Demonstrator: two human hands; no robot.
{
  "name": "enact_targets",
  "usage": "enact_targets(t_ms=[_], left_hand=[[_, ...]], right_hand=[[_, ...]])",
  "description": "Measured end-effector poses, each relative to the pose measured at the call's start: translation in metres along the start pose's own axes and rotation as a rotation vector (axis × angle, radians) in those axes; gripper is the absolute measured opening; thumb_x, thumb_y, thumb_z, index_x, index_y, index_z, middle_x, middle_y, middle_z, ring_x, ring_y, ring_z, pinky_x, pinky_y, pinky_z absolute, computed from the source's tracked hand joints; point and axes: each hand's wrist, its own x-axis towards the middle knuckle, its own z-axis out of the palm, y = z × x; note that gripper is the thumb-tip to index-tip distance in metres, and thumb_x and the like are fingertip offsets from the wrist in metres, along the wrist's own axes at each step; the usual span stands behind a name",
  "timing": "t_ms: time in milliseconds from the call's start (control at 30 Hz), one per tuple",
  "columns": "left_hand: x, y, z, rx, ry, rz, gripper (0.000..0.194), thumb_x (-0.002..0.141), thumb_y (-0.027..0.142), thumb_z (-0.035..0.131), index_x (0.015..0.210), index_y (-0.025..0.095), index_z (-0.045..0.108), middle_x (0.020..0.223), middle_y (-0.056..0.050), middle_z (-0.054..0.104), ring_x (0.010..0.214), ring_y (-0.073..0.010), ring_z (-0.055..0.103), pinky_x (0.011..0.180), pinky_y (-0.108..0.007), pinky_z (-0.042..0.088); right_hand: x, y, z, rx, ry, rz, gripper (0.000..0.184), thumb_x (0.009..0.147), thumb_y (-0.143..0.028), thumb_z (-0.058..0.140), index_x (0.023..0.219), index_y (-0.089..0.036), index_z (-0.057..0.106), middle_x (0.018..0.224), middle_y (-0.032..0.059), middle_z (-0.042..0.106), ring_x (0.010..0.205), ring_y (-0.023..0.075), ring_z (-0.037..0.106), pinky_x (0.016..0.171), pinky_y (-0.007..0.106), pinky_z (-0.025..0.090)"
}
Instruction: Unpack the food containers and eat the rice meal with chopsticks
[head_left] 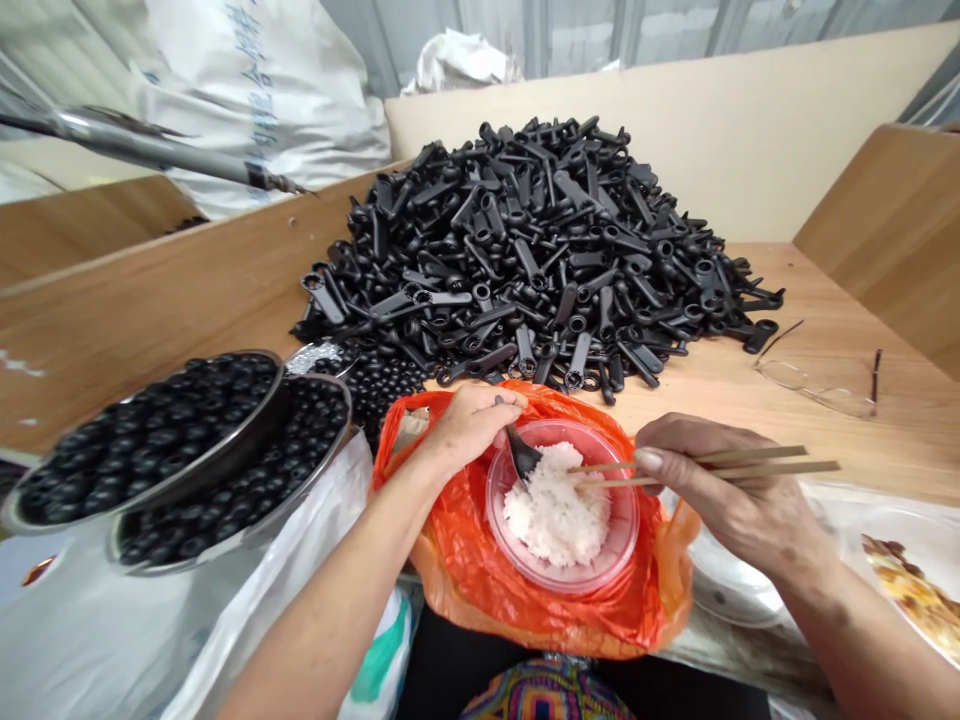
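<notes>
A clear plastic bowl [562, 505] of white cooked rice [556, 505] sits low in the middle of the view, resting on a crumpled orange plastic bag [457, 570], with both hands right at it. Counting the clock around the bowl, the left hand [469, 430] reaches in from about 9 to 10 o'clock, its wrist turned and its fingers curled closed around the handle of a black spoon [521, 452], whose bowl dips in at the rice's upper left edge. The right hand [720, 490] comes in from about 3 o'clock, knuckles up, partly closed, pinching a pair of thin wooden chopsticks [750, 458] between thumb and fingers; their tips reach over the rim and sit just above or against the rice, though the exact contact is hard to tell. At 12 o'clock, on a wooden table [720, 385], rises a large heap of black plastic parts [525, 250]. Around 9 o'clock, two steel bowls [225, 480] heaped with black round beads [150, 430] lean on a white sack [262, 560], and more beads [382, 390] lie piled just beyond them. Folded eyeglasses [821, 375] lie at 2 o'clock, and a plate of yellow-brown food [911, 590] sits near 4 o'clock.
</notes>
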Motion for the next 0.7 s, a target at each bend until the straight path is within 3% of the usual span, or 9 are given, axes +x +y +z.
enact_targets(t_ms=[100,233,367,700], left_hand=[[0.004,0.002,0.004,0.004,-0.038,0.009,0.028,0.067,0.036,0.055,0.075,0.011,0.066,0.067,-0.002,0.060,0.046,-0.0070,0.045,0.043,-0.016,0.029],[0.006,0.002,0.004,-0.005,-0.064,-0.033,0.031,0.068,0.037,0.056,0.080,0.011,0.068,0.051,0.000,0.051,0.039,-0.0069,0.037,0.039,-0.017,0.021],[0.007,0.001,0.002,-0.057,-0.058,-0.085,0.035,0.066,0.037,0.057,0.085,0.010,0.068,0.048,0.000,0.050,0.037,-0.0066,0.033,0.038,-0.017,0.017],[0.019,-0.004,-0.006,-0.215,-0.070,-0.138,0.040,0.059,0.037,0.063,0.087,0.008,0.067,0.054,-0.004,0.051,0.041,-0.0096,0.041,0.036,-0.016,0.018]], right_hand=[[0.002,-0.002,0.007,-0.025,0.030,-0.005,0.024,0.090,-0.029,0.058,0.072,-0.014,0.066,0.070,0.0034,0.063,0.063,0.0123,0.057,0.060,0.022,0.044],[0.000,0.000,0.012,-0.025,0.068,0.010,0.022,0.089,-0.028,0.059,0.073,-0.015,0.066,0.071,0.0029,0.063,0.064,0.0125,0.057,0.061,0.022,0.044],[-0.003,0.003,0.015,0.017,0.039,0.043,0.021,0.092,-0.029,0.057,0.076,-0.017,0.066,0.075,0.0024,0.063,0.068,0.0127,0.057,0.064,0.023,0.043],[-0.004,0.008,0.008,0.067,0.089,-0.003,0.016,0.092,-0.025,0.059,0.079,-0.020,0.067,0.083,0.0012,0.064,0.074,0.0119,0.059,0.067,0.022,0.045]])
